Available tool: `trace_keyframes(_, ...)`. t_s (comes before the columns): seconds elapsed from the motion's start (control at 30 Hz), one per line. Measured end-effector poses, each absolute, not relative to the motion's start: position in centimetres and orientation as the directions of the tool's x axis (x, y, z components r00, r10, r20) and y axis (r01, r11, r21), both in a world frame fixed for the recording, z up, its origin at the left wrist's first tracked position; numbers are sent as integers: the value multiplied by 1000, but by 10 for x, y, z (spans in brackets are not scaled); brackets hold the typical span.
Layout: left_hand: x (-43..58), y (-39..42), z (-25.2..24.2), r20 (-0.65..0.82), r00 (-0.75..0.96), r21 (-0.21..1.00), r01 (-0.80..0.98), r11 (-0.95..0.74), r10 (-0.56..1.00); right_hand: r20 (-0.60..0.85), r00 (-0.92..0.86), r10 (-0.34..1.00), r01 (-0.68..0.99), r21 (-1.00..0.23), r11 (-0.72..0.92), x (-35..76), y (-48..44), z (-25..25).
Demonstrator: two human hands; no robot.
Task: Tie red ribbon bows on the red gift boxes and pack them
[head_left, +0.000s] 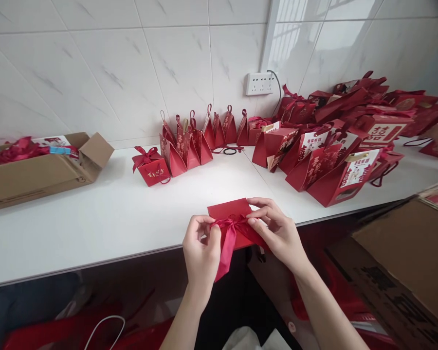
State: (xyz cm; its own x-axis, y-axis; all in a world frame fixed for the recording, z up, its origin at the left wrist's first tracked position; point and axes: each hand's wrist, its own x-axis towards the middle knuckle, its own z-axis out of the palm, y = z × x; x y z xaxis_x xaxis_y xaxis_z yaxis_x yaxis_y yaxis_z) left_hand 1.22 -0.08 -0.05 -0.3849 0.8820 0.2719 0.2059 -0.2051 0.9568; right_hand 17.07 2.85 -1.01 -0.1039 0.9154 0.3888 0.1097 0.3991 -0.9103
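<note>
At the front edge of the white table, a red gift box point(229, 208) lies with a red ribbon point(229, 243) tied in a bow across it. One ribbon tail hangs over the table edge. My left hand point(203, 245) pinches the left side of the bow between thumb and fingertips. On the other side, my right hand point(273, 231) has its thumb and index finger closed on the bow's right loop, its other fingers partly spread. Both hands are near the knot, and parts of the box are hidden beneath the ribbon and fingers.
Several red triangular boxes with loops point(190, 150) stand by the wall. To the right is a large pile of red gift boxes point(336, 155). A cardboard box point(40, 177) with ribbons sits left; another carton point(409, 248) stands at the lower right. A power socket point(259, 84) is on the wall.
</note>
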Motion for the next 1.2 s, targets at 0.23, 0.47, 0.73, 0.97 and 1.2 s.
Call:
trace_keyframes(0.23, 14, -2, -2, 195, -382, 979, 126, -158, 903, 146, 151, 978, -194, -965, 174, 152, 23, -10)
trace_keyframes(0.47, 19, -4, -1, 199, -357, 972, 193, -136, 913, 162, 220, 962, -240, -947, 214, 143, 16, -14)
trace_keyframes(0.73, 20, -10, -9, 383, -396, 902, 357, -244, 835, 142, 217, 966, -146, -974, 176, 146, 8, -6)
trace_keyframes(0.97, 27, -13, -10, 435, -412, 878, 391, -276, 801, 146, 349, 926, -134, -970, 203, 136, 2, -10)
trace_keyframes(1.2, 25, -7, -2, 345, -374, 921, 311, -234, 861, 124, 322, 939, -259, -942, 213, 129, -1, -16)
